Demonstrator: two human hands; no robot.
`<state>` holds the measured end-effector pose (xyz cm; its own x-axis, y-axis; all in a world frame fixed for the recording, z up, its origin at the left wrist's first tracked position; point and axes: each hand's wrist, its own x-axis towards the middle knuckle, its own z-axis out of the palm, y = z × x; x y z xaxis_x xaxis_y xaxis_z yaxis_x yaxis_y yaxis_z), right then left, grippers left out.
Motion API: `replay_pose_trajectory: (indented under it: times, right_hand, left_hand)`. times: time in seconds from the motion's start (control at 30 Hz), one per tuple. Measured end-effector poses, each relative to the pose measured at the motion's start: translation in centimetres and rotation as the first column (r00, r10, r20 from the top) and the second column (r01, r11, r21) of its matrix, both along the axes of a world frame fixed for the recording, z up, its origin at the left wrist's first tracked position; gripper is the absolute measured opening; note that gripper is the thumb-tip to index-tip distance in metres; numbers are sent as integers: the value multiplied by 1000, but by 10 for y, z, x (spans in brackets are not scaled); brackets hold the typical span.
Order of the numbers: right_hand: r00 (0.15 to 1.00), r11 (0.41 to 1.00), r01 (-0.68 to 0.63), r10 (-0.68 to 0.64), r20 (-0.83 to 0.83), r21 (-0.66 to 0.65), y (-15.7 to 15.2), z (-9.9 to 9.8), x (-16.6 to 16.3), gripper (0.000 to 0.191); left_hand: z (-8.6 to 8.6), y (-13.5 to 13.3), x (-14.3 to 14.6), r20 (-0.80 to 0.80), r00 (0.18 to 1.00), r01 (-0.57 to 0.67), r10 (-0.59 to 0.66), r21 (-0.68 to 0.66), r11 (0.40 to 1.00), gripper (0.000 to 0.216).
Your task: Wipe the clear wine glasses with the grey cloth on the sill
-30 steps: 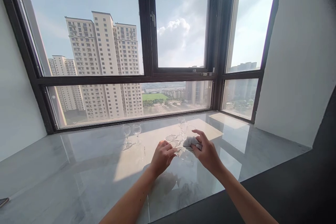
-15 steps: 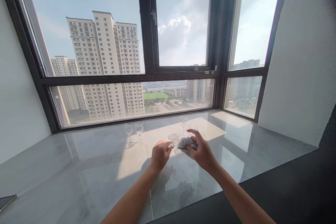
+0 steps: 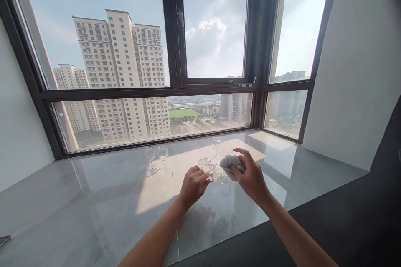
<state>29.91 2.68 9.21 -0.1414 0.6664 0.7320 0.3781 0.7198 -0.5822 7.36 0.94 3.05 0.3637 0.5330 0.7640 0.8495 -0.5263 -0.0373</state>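
Observation:
My left hand (image 3: 193, 184) pinches the foot and stem of a clear stemmed glass (image 3: 219, 177), held sideways above the marble sill (image 3: 94, 200). My right hand (image 3: 249, 175) grips a small grey cloth (image 3: 229, 160) pressed against the glass bowl. Both hands are closed. Right behind them stand several more clear glasses (image 3: 216, 148) in the sunlit patch.
Two upright stemmed glasses (image 3: 156, 157) stand to the left near the window. A dark-framed window (image 3: 175, 87) runs along the back of the sill. White walls close both ends. A phone corner (image 3: 3, 240) lies at the far left edge. A dark surface (image 3: 344, 225) borders the sill at right.
The right hand with the cloth has shifted slightly over the glass bowl, and the glass has turned in my hands. The view has swayed a little; the other glasses have stayed put.

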Motion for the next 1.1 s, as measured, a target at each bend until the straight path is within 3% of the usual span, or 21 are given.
replay_pose_trajectory:
  times: [0.13, 0.27, 0.43, 0.6, 0.7, 0.8, 1.0, 1.1]
  right_hand:
    - [997, 998, 69, -69, -28, -11, 8, -5, 6, 38]
    - [999, 999, 26, -24, 41, -35, 8, -13, 2, 40]
    - [991, 993, -96, 101, 89, -67, -2, -15, -9, 40]
    - [996, 999, -39, 42, 78, -34, 0, -10, -2, 39]
    - [999, 999, 23, -23, 37, -22, 6, -8, 7, 37]
    - [999, 999, 35, -35, 2, -26, 8, -11, 10, 36]
    - [974, 985, -156, 167, 154, -80, 4, -18, 2, 38]
    - [958, 939, -270, 285, 43, -212, 1, -14, 1, 38]
  left_hand:
    - [-1, -1, 2, 128, 992, 22, -22, -1, 1000, 13]
    - [-4, 1, 1, 275, 958, -59, 78, -75, 995, 15]
    - [-8, 6, -6, 164, 965, -183, 205, -144, 973, 14]
    - [-7, 5, -3, 7, 1000, -17, 19, -125, 992, 14]
    - [-8, 3, 2, 84, 996, 40, -31, -108, 993, 14]
    - [-9, 4, 3, 213, 977, 22, 2, -110, 994, 14]
    - [-9, 5, -5, 145, 989, 24, 2, -178, 984, 12]
    - [-7, 2, -5, 156, 987, 70, -44, -168, 983, 14]
